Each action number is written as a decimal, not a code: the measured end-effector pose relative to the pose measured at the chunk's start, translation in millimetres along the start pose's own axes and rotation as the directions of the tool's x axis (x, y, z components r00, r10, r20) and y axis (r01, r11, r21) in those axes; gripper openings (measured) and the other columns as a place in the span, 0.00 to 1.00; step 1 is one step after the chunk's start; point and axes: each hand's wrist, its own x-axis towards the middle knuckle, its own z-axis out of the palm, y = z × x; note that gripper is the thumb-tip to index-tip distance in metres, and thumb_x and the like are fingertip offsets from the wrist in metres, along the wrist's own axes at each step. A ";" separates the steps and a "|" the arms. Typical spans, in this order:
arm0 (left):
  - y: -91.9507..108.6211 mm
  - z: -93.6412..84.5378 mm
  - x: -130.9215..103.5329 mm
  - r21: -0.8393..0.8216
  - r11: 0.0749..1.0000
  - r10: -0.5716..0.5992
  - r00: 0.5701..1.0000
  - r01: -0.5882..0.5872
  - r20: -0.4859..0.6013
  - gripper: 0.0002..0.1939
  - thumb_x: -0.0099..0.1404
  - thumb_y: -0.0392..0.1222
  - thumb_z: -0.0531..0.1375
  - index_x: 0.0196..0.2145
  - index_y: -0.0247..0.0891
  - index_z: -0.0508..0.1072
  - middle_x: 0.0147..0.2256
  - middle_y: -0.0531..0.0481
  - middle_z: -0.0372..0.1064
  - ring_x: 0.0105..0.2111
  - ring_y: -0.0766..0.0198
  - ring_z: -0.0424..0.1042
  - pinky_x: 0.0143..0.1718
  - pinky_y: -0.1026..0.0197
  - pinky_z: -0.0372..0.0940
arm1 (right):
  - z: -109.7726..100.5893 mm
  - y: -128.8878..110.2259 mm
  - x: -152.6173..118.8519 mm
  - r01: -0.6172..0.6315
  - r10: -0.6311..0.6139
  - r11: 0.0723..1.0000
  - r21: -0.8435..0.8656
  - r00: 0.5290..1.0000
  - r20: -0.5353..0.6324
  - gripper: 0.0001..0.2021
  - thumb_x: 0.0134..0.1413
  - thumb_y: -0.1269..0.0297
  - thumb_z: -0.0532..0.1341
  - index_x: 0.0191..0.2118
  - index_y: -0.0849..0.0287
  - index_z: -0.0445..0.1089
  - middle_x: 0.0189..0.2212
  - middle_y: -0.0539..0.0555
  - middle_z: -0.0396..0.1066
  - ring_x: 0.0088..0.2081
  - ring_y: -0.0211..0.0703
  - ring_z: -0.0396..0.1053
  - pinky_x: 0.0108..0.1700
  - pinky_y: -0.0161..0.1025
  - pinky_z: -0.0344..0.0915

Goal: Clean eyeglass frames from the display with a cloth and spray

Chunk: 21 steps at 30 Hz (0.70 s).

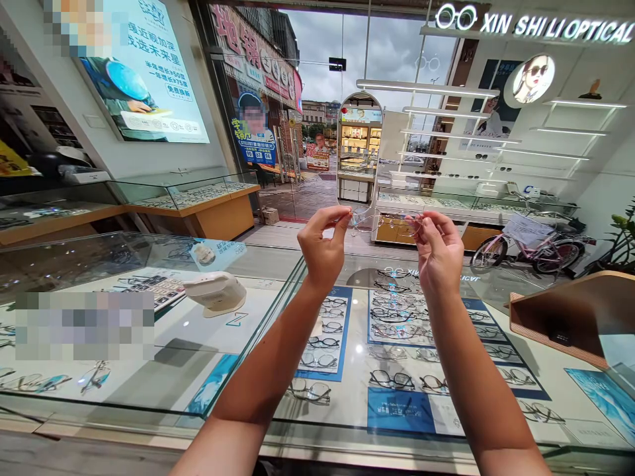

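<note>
Both my arms reach out over a glass display counter, holding up a pair of thin, clear-looking eyeglasses (380,223) in front of the shop window. My left hand (323,244) pinches one side of the glasses between thumb and fingertips. At the other side, my right hand (440,248) has its fingers closed on the frame. The fine outline of the glasses blends into the background, so which parts are gripped is hard to make out. Beneath my hands, rows of eyeglasses (391,379) lie inside the glass counter (347,413).
A white device (215,293) stands on the counter to the left. At the right is a wooden stand (555,317). Beyond are an arched mirror (358,188), lit shelves (446,116), a pink bicycle (528,241) and another display case (198,215).
</note>
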 end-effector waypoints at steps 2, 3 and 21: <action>-1.0 -1.2 1.2 0.015 1.000 0.001 1.000 -0.002 0.010 0.07 0.73 0.48 0.66 0.44 0.44 0.82 0.41 0.48 0.82 0.41 0.62 0.82 0.42 0.59 0.77 | -1.4 2.7 1.0 -0.015 0.015 1.000 0.009 1.000 0.022 0.15 0.66 0.51 0.63 0.53 0.52 0.72 0.50 0.60 0.77 0.50 0.52 0.80 0.53 0.52 0.78; -1.6 -2.2 2.2 0.023 1.000 0.005 1.000 -0.005 0.011 0.07 0.74 0.48 0.66 0.43 0.44 0.82 0.41 0.48 0.82 0.40 0.62 0.82 0.42 0.59 0.76 | -2.3 4.2 1.7 -0.014 0.014 1.000 0.000 0.999 0.043 0.16 0.66 0.50 0.63 0.53 0.52 0.72 0.50 0.60 0.77 0.50 0.52 0.80 0.52 0.52 0.78; -9.5 -7.9 3.8 0.219 0.937 0.157 0.890 -0.271 0.428 0.12 0.69 0.29 0.61 0.42 0.43 0.82 0.40 0.50 0.83 0.41 0.61 0.80 0.42 0.60 0.70 | -8.9 5.2 5.1 -0.287 0.382 0.924 -0.252 0.677 0.629 0.18 0.52 0.45 0.74 0.36 0.55 0.82 0.39 0.54 0.81 0.42 0.45 0.74 0.51 0.47 0.69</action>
